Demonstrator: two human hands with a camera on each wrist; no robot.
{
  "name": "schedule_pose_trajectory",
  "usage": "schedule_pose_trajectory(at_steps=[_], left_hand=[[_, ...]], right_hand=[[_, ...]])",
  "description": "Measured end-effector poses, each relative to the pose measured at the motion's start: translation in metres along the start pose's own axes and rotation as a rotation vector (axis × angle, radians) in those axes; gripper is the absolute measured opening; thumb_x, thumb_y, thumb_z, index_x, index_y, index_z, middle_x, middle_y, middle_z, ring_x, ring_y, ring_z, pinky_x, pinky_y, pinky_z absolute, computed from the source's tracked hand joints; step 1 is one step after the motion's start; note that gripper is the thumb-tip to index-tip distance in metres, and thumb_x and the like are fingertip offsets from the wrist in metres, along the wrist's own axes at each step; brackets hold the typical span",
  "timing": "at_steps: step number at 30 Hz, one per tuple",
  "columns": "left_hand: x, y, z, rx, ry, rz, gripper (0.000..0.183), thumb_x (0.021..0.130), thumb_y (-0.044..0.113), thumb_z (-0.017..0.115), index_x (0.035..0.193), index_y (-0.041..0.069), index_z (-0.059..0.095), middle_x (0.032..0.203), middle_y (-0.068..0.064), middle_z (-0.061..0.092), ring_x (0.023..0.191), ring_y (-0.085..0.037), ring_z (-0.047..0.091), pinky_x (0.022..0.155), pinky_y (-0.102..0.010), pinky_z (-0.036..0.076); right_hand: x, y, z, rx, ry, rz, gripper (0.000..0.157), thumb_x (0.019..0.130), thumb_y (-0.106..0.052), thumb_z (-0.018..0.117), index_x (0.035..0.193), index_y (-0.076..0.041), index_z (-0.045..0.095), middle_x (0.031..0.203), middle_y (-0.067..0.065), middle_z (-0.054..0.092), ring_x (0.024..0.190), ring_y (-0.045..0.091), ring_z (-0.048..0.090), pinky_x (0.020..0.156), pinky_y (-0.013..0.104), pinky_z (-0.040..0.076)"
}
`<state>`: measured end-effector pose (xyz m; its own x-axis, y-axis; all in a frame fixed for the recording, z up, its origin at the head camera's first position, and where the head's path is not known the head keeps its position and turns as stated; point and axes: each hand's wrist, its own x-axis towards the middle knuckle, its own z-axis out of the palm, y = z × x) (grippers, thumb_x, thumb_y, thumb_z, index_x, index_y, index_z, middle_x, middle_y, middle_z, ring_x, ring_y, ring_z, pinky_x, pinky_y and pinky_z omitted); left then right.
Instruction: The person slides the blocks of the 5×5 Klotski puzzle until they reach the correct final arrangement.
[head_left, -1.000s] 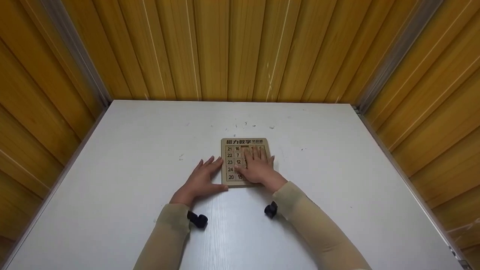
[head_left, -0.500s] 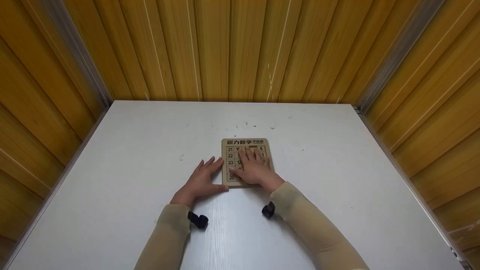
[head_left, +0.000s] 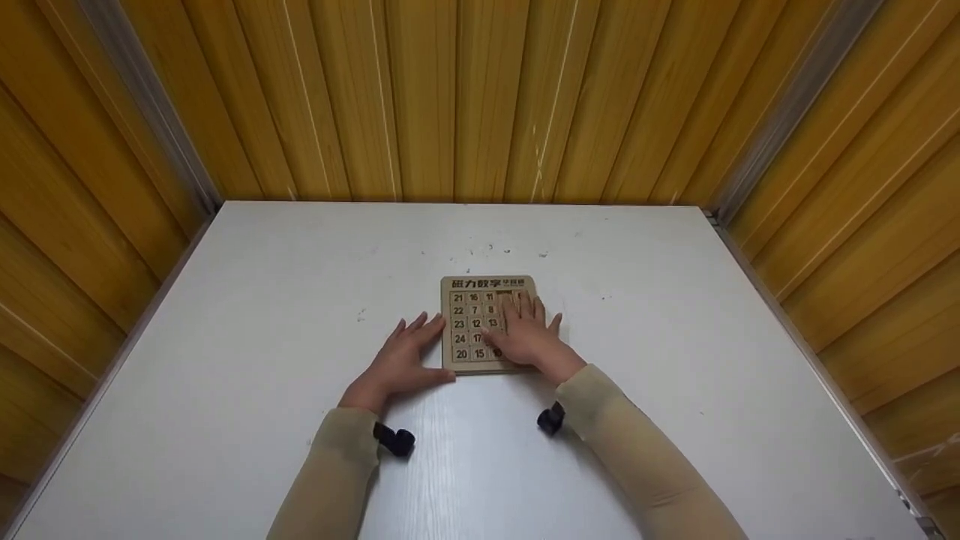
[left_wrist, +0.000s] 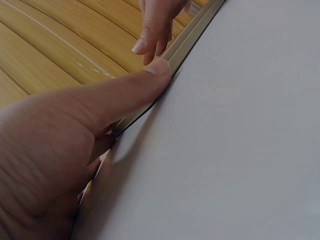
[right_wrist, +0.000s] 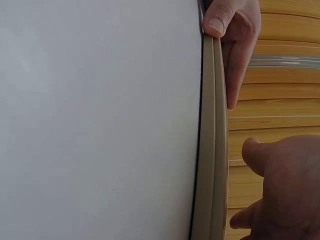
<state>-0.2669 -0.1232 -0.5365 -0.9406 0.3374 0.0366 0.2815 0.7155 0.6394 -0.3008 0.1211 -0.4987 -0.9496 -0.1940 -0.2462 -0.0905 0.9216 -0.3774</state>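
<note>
A wooden number slide puzzle (head_left: 466, 367) lies flat on the table, dark Chinese characters along its top border. Rows of numbered tiles fill it, with a dark gap visible in the top row. My left hand (head_left: 405, 360) braces its lower left corner, fingers at the left side and thumb on the near edge. In the left wrist view, that thumb (left_wrist: 135, 92) presses the board's side. My right hand (head_left: 529, 336) is spread over the right-hand tiles and covers several of them. In the right wrist view, the right hand (right_wrist: 292, 185) is above the board's edge (right_wrist: 212, 140); fingertip contact is hidden.
The white table (head_left: 300, 285) carries small dark marks beyond the puzzle. Yellow wood-look panels (head_left: 420, 97) wall it at the back and both sides. A small black camera (head_left: 551, 418) sits at the right wrist, another camera (head_left: 397, 441) at the left.
My right hand shifted left, then back right past its first position. The top-row gap went from the third column to the fourth, and 11 now shows beside it. My left hand stayed put.
</note>
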Motion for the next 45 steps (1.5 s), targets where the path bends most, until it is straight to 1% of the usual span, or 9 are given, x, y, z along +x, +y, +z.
schedule_pose_trajectory(at_steps=[7, 13, 18, 22, 28, 33, 39, 42, 45], left_hand=[[0.001, 0.001, 0.0, 0.003, -0.011, -0.009, 0.101, 0.078, 0.045, 0.087, 0.161, 0.017, 0.036, 0.168, 0.001, 0.035, 0.161, -0.023, 0.019, 0.135, -0.045, 0.005], [0.001, 0.001, 0.0, 0.009, -0.005, -0.017, 0.1, 0.078, 0.046, 0.087, 0.161, 0.018, 0.036, 0.167, 0.002, 0.036, 0.161, -0.022, 0.02, 0.135, -0.044, 0.006], [0.001, 0.001, 0.001, 0.006, -0.003, -0.004, 0.101, 0.078, 0.045, 0.087, 0.161, 0.017, 0.036, 0.167, 0.001, 0.036, 0.161, -0.024, 0.02, 0.135, -0.046, 0.006], [0.0, 0.001, 0.0, 0.004, 0.002, 0.004, 0.101, 0.078, 0.044, 0.087, 0.161, 0.016, 0.036, 0.167, 0.0, 0.036, 0.161, -0.024, 0.02, 0.135, -0.046, 0.005], [0.0, -0.001, -0.001, 0.016, -0.001, 0.003, 0.1, 0.079, 0.044, 0.086, 0.161, 0.016, 0.035, 0.167, -0.001, 0.035, 0.161, -0.023, 0.019, 0.135, -0.044, 0.004], [0.0, 0.0, -0.001, 0.012, -0.009, -0.011, 0.101, 0.079, 0.044, 0.086, 0.161, 0.018, 0.034, 0.168, 0.0, 0.034, 0.162, -0.023, 0.018, 0.135, -0.045, 0.004], [0.001, 0.001, 0.001, 0.006, 0.002, -0.025, 0.101, 0.077, 0.043, 0.088, 0.161, 0.019, 0.036, 0.167, 0.001, 0.036, 0.161, -0.023, 0.02, 0.135, -0.045, 0.006], [0.002, 0.0, 0.002, 0.005, 0.006, -0.03, 0.101, 0.077, 0.043, 0.089, 0.161, 0.019, 0.037, 0.167, 0.001, 0.037, 0.161, -0.024, 0.02, 0.135, -0.046, 0.007], [0.002, 0.0, 0.002, 0.007, 0.0, -0.033, 0.102, 0.077, 0.044, 0.088, 0.161, 0.02, 0.036, 0.168, 0.002, 0.035, 0.161, -0.023, 0.019, 0.135, -0.045, 0.006]], right_hand=[[0.001, -0.008, 0.002, -0.05, 0.026, -0.017, 0.089, 0.101, -0.065, 0.044, 0.167, -0.014, 0.011, 0.172, 0.025, -0.001, 0.161, 0.043, -0.005, 0.124, 0.076, -0.003], [0.003, -0.013, 0.004, -0.052, 0.006, -0.069, 0.088, 0.101, -0.065, 0.045, 0.167, -0.015, 0.014, 0.174, 0.018, 0.003, 0.161, 0.043, -0.005, 0.125, 0.075, -0.003], [-0.002, -0.005, 0.002, -0.025, 0.007, -0.082, 0.089, 0.101, -0.066, 0.045, 0.167, -0.017, 0.011, 0.175, 0.012, 0.002, 0.161, 0.042, -0.006, 0.124, 0.076, -0.004], [-0.012, 0.004, -0.001, -0.013, 0.002, -0.066, 0.09, 0.102, -0.066, 0.043, 0.167, -0.016, 0.008, 0.175, 0.014, 0.0, 0.161, 0.042, -0.007, 0.124, 0.076, -0.006], [-0.02, 0.011, -0.003, 0.001, 0.003, -0.062, 0.089, 0.102, -0.065, 0.045, 0.167, -0.016, 0.009, 0.174, 0.016, 0.006, 0.161, 0.043, -0.005, 0.123, 0.076, -0.009], [-0.016, 0.012, -0.005, -0.005, -0.009, -0.058, 0.089, 0.102, -0.063, 0.046, 0.167, -0.015, 0.01, 0.174, 0.016, 0.005, 0.161, 0.043, -0.004, 0.124, 0.075, -0.009], [-0.005, 0.012, -0.009, -0.032, -0.027, -0.051, 0.088, 0.102, -0.061, 0.047, 0.166, -0.011, 0.013, 0.174, 0.016, 0.005, 0.161, 0.044, -0.003, 0.123, 0.077, -0.007], [-0.001, 0.014, -0.01, -0.018, -0.028, -0.06, 0.088, 0.102, -0.061, 0.047, 0.166, -0.011, 0.012, 0.175, 0.015, 0.004, 0.161, 0.043, -0.004, 0.124, 0.076, -0.006], [-0.004, 0.018, -0.01, 0.019, -0.015, -0.081, 0.089, 0.102, -0.061, 0.048, 0.167, -0.012, 0.012, 0.175, 0.015, 0.003, 0.161, 0.042, -0.005, 0.124, 0.076, -0.007]])
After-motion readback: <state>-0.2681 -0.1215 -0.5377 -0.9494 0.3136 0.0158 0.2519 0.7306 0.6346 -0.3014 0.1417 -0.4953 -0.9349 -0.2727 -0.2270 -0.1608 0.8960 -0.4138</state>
